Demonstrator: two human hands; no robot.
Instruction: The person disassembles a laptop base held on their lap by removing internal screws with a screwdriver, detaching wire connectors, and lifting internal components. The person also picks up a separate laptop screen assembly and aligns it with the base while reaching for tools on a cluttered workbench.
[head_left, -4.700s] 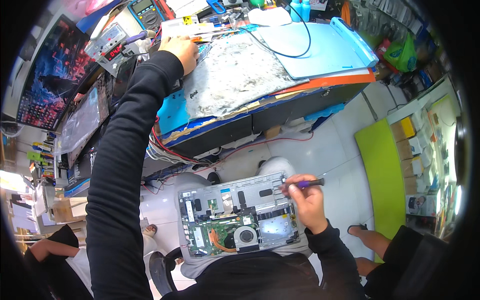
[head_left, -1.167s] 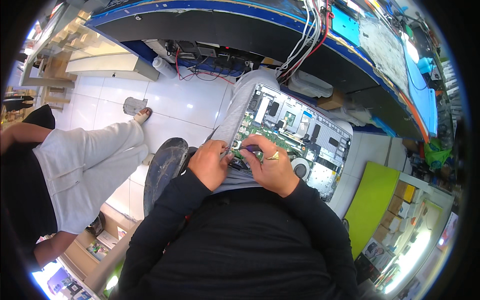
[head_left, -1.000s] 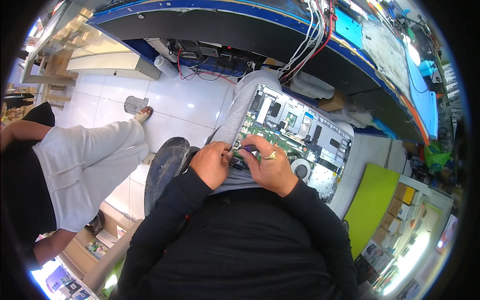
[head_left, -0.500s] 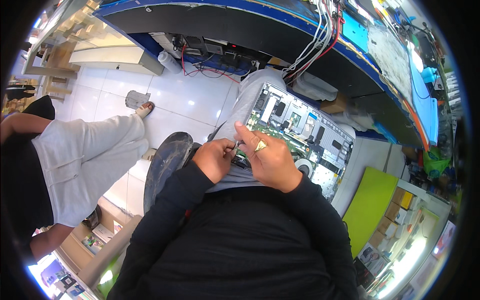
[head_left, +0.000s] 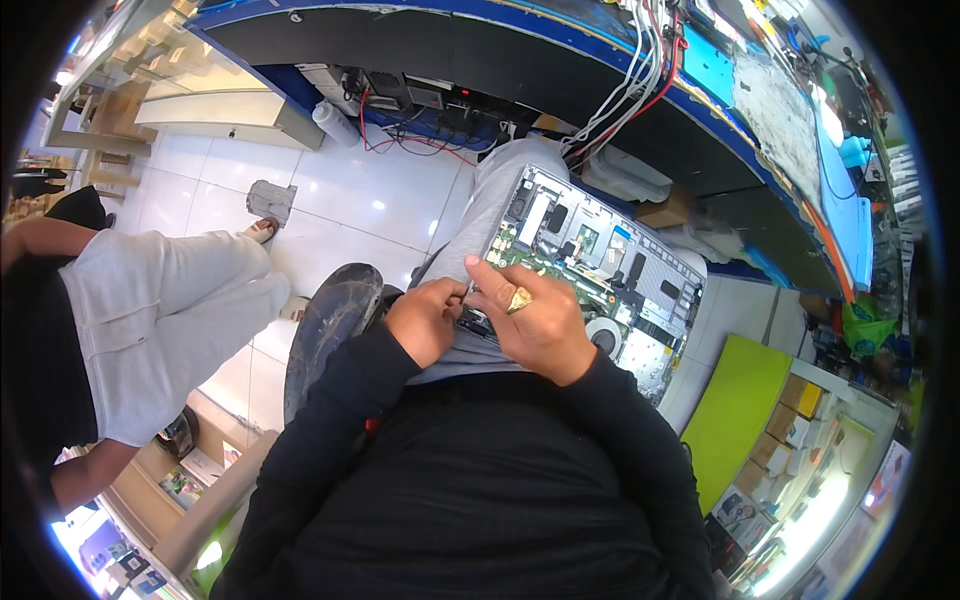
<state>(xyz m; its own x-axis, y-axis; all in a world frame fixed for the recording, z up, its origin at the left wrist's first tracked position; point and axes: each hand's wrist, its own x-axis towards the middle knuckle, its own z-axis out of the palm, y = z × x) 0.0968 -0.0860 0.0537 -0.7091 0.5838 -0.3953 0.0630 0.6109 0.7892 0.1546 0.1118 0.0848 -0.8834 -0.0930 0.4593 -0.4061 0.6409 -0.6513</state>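
Note:
An opened laptop base (head_left: 640,272) lies tilted across my lap, its inside facing up. It shows a green circuit board (head_left: 575,276) and a round fan (head_left: 606,333). At the near-left corner of the laptop, my left hand (head_left: 424,322) is closed, fingertips pinched together. My right hand (head_left: 543,325), with a gold ring (head_left: 520,299), is closed beside it, thumb pointing away from me. The fingertips of both hands nearly meet over that corner. Whatever they pinch is too small and too hidden to name.
A dark workbench (head_left: 400,52) with a blue edge runs across the far side, white and red cables (head_left: 628,85) hanging from it. Another person in grey trousers (head_left: 185,315) stands at left. A white bottle (head_left: 335,124) stands below the bench; a green panel (head_left: 733,415) is at right.
My hands stay at the same corner, their fingertips shifted slightly. The other person's legs and foot have moved a little to the left.

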